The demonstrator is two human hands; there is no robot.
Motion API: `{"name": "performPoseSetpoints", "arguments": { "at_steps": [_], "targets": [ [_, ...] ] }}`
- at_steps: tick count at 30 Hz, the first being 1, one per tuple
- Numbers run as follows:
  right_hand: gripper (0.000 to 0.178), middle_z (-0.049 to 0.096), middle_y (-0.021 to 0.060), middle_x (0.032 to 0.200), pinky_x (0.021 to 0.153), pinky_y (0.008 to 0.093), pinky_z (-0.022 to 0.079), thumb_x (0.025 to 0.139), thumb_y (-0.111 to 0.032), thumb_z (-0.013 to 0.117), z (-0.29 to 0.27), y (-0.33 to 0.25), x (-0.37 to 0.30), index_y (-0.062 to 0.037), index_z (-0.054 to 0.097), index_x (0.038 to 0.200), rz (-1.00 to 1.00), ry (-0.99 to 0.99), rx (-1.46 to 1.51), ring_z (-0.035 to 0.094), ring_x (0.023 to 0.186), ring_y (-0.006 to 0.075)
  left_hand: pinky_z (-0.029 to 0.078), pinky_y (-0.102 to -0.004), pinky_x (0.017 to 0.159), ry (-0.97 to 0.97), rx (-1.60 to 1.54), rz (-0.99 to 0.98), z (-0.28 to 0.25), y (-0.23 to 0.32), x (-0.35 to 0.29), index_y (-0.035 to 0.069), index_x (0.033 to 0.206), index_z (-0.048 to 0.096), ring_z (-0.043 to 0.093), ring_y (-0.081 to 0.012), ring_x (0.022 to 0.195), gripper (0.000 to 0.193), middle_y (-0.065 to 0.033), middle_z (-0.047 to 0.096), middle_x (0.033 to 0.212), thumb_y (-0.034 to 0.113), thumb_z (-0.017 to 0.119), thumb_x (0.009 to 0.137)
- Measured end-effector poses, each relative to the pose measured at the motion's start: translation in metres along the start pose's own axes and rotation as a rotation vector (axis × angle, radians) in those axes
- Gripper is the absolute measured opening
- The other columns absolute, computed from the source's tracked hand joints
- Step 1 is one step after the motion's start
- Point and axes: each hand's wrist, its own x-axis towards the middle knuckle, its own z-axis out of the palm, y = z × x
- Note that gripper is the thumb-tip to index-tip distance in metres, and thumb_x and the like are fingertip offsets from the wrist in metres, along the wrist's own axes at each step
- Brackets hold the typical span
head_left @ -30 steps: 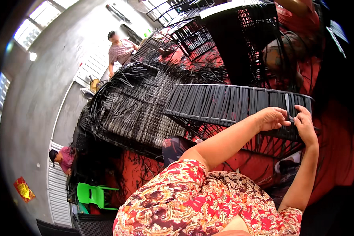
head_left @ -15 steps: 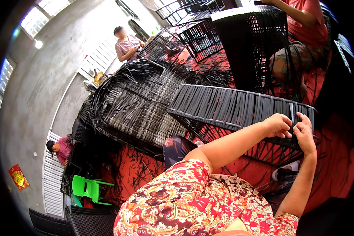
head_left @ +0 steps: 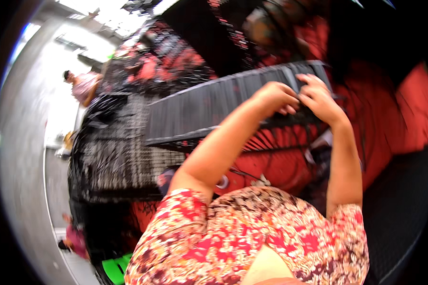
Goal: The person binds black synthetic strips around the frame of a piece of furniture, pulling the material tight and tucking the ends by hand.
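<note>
Grey concrete floor (head_left: 21, 180), bright windows (head_left: 104, 12) overhead, stacked dark wicker furniture (head_left: 114, 156), perhaps a green chair (head_left: 115, 268).

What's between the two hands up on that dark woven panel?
Almost nothing: in the head view the left hand and right hand nearly meet on the woven panel, with only a few dark strands in the narrow gap.

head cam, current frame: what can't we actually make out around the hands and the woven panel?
- Head view, left hand and right hand: fingertips curl into the dark woven panel; whether they pinch a strand is hidden by the fingers and motion blur.
- Panel's right end: lost in shadow past the right hand.
- Person in pink at far left: small and blurred; what they are doing is unclear.
- Green object: cut off by the lower rim.
</note>
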Motion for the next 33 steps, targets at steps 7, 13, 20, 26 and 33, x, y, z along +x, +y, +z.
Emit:
{"name": "performPoseSetpoints", "arguments": {
  "at_steps": [7, 13, 20, 26, 33],
  "targets": [
    [0.015, 0.046, 0.0118, 0.127, 0.103, 0.0365, 0.024, 0.081, -0.019, 0.057, -0.001, -0.007, -0.002, -0.0049, 0.062, 0.083, 0.145, 0.08, 0.137, 0.035, 0.124, 0.0284, 0.038, -0.0165, 0.038, 0.108, 0.074, 0.007, -0.005, 0.003, -0.006, 0.001, 0.084, 0.06, 0.054, -0.0056, 0.048, 0.006, -0.0058, 0.062, 0.068, 0.005, 0.059, 0.08],
    [0.022, 0.046, 0.0174, 0.126, 0.103, 0.0406, 0.025, 0.085, -0.027, 0.058, 0.011, -0.013, 0.009, -0.0077, 0.066, 0.091, -0.017, 0.174, 0.31, 0.032, 0.125, 0.0319, 0.036, -0.0151, 0.037, 0.115, 0.101, 0.106, -0.027, 0.025, -0.036, 0.001, 0.085, 0.059, 0.053, -0.0041, 0.046, 0.007, -0.0052, 0.062, 0.067, 0.006, 0.059, 0.08],
    [0.025, 0.047, 0.0121, 0.126, 0.096, 0.031, 0.03, 0.087, -0.023, 0.057, 0.014, -0.018, 0.014, -0.0023, 0.056, 0.072, 0.099, -0.015, 0.742, 0.037, 0.119, 0.0192, 0.037, -0.0156, 0.039, 0.152, 0.052, 0.15, -0.024, 0.023, -0.045, 0.001, 0.09, 0.06, 0.054, -0.0054, 0.048, 0.012, -0.004, 0.062, 0.073, 0.01, 0.059, 0.082],
    [0.026, 0.047, 0.0121, 0.125, 0.092, 0.0282, 0.032, 0.088, -0.022, 0.056, 0.013, -0.02, 0.012, -0.0047, 0.054, 0.068, 0.2, -0.016, 0.866, 0.041, 0.114, 0.0165, 0.035, -0.0175, 0.037, 0.334, 0.347, -0.001, -0.028, -0.001, -0.04, -0.001, 0.093, 0.062, 0.055, -0.0076, 0.048, 0.021, -0.0045, 0.062, 0.072, 0.017, 0.06, 0.082],
    [0.027, 0.048, 0.0118, 0.124, 0.092, 0.0288, 0.033, 0.088, -0.024, 0.056, 0.014, -0.016, 0.012, -0.0045, 0.055, 0.07, 0.186, -0.016, 0.874, 0.042, 0.111, 0.0149, 0.035, -0.0214, 0.038, 0.351, 0.475, -0.147, -0.025, 0.0, -0.016, -0.001, 0.083, 0.065, 0.057, -0.0088, 0.048, 0.024, -0.0058, 0.063, 0.068, 0.023, 0.064, 0.079]
  ]
}}
